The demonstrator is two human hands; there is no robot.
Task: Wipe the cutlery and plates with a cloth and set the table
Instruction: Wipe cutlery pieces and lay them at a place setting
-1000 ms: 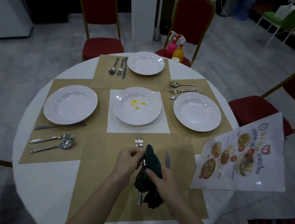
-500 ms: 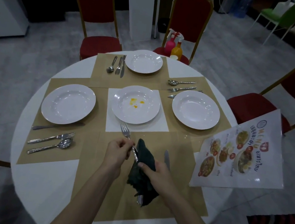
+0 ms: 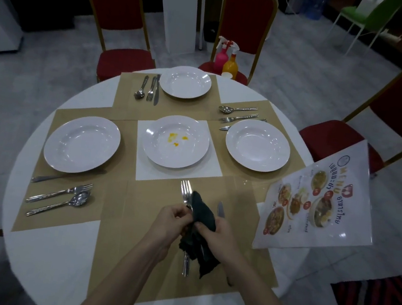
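Laminated menu sheet [image 3: 315,204]: "MENU", Thai script beneath

Fork [image 3: 185,193] tines up, shaft wrapped in dark cloth [image 3: 201,231].

Two bare forearms, no sleeves, rings or watch showing

**Colours around the stained plate**

We see yellow-orange spots on the white centre plate [image 3: 176,141], which sits on a white square ringed by tan placemats [image 3: 69,187]. Nearer us than it, a dark green-black cloth [image 3: 202,218] wraps a silver fork [image 3: 185,193]. Beyond it stand red, gold-framed chairs [image 3: 247,13] and pink and orange spray bottles [image 3: 226,61].
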